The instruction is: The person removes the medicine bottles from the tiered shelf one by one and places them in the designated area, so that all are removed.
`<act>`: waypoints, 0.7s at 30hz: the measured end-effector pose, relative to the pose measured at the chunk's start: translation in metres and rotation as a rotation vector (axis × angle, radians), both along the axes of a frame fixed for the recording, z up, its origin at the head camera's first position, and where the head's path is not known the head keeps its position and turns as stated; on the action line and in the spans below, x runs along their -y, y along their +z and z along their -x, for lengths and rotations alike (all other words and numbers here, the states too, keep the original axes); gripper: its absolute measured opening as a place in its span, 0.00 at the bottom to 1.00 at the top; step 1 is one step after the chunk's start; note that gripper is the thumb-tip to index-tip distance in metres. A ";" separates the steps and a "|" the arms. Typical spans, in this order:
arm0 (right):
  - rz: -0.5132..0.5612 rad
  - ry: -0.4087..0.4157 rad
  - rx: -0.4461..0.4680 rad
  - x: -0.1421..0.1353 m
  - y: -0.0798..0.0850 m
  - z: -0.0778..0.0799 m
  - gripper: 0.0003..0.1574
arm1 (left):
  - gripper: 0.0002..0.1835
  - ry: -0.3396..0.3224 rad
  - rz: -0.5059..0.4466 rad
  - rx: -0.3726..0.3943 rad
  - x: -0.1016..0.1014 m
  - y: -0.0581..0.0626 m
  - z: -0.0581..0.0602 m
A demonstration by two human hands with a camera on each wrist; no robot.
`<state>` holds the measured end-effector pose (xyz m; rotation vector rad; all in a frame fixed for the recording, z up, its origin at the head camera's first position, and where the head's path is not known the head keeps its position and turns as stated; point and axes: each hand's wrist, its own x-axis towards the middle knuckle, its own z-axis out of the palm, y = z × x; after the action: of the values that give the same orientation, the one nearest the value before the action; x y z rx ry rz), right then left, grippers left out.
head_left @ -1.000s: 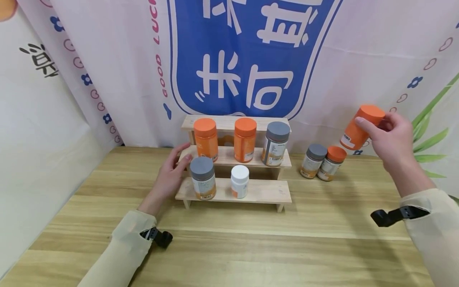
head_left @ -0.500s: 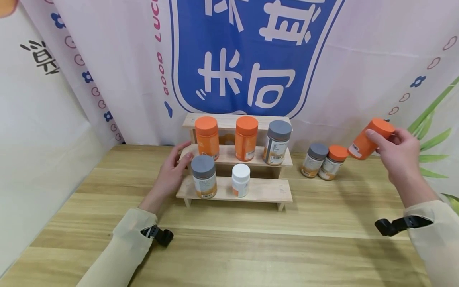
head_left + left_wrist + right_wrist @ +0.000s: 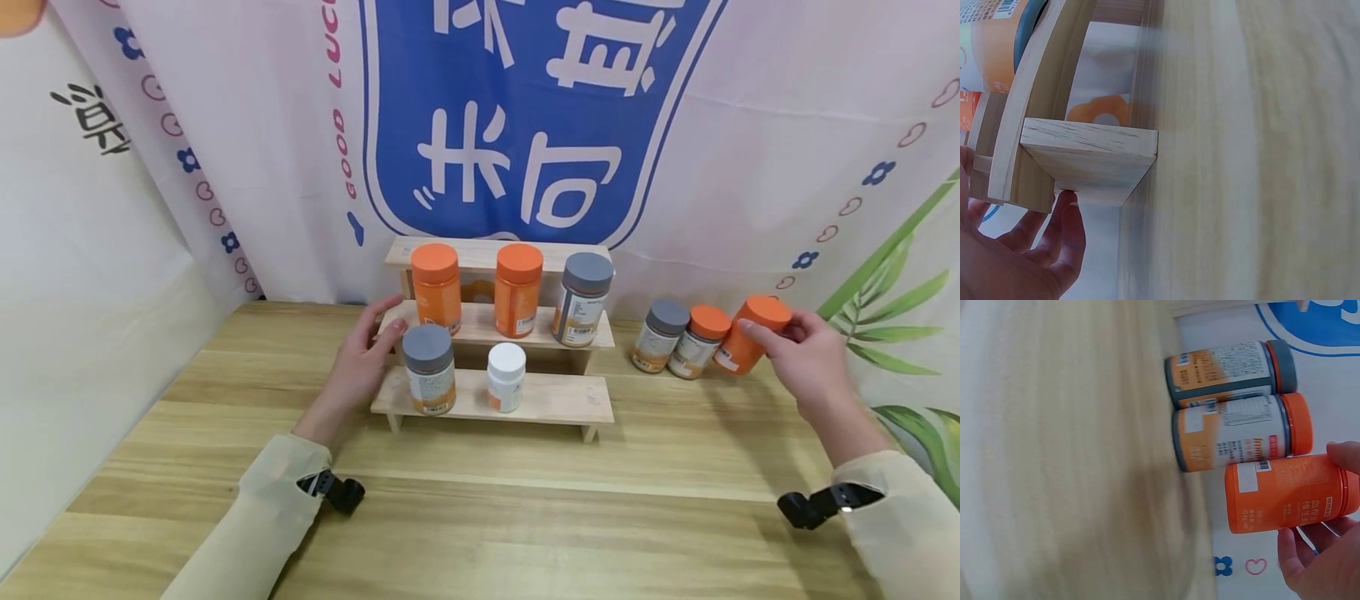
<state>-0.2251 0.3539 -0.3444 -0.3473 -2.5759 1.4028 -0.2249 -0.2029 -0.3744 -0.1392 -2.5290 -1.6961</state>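
My right hand (image 3: 813, 362) grips an orange supplement bottle (image 3: 752, 337) with an orange lid, thumb on one side and fingers on the other. It is tilted slightly, low at the table's back edge. Beside it stand a grey-lidded bottle (image 3: 1229, 372) and an orange-lidded bottle with a pale label (image 3: 1241, 434). My left hand (image 3: 356, 362) holds the left end of the three-tier wooden shelf (image 3: 1088, 134), fingers behind the end board. On the middle tier are two orange bottles (image 3: 517, 292) and a grey-lidded one (image 3: 582, 300). The lower tier bears a grey-lidded bottle (image 3: 429, 371) and a small white bottle (image 3: 506, 379).
The shelf stands at the back of the wood-grain table (image 3: 480, 517). Behind it hangs a printed cloth (image 3: 300, 233) with a blue panel. Green leaves (image 3: 892, 325) show on the right-hand backdrop.
My right hand has brought the orange bottle down and, lately, leftward, from the air to beside the two standing bottles. It is more upright now. My left hand stays at the shelf.
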 end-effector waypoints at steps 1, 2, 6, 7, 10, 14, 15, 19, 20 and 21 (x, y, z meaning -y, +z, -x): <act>-0.007 -0.002 0.010 0.001 -0.002 0.000 0.53 | 0.29 0.000 -0.003 -0.001 0.000 0.000 0.000; -0.017 -0.003 0.025 0.001 -0.003 0.000 0.54 | 0.29 0.000 -0.005 -0.001 0.000 0.000 0.000; -0.055 0.001 0.092 0.002 -0.008 0.000 0.56 | 0.28 0.004 -0.007 0.000 0.000 0.000 0.000; -0.063 0.005 0.106 0.001 -0.009 0.000 0.56 | 0.28 0.005 -0.006 0.001 -0.001 0.000 0.000; -0.072 0.020 0.128 0.000 -0.012 0.000 0.56 | 0.28 0.008 -0.010 0.001 -0.001 -0.001 0.000; -0.077 0.035 0.125 -0.002 -0.017 -0.001 0.56 | 0.28 0.005 -0.018 0.000 -0.001 -0.001 0.000; -0.076 0.037 0.124 -0.002 -0.018 -0.001 0.56 | 0.28 0.004 -0.019 0.001 -0.001 -0.001 0.000; -0.066 0.041 0.122 -0.001 -0.018 -0.001 0.57 | 0.28 0.004 -0.023 0.000 -0.001 -0.001 0.000; -0.070 0.046 0.122 0.000 -0.018 -0.001 0.57 | 0.28 0.004 -0.022 0.000 -0.001 -0.001 0.000; -0.083 0.054 0.121 0.000 -0.017 -0.002 0.58 | 0.28 0.003 -0.022 0.000 -0.001 -0.001 0.000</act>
<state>-0.2232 0.3538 -0.3614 -0.3635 -2.7512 1.3253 -0.2253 -0.2016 -0.3751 -0.1330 -2.5085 -1.7224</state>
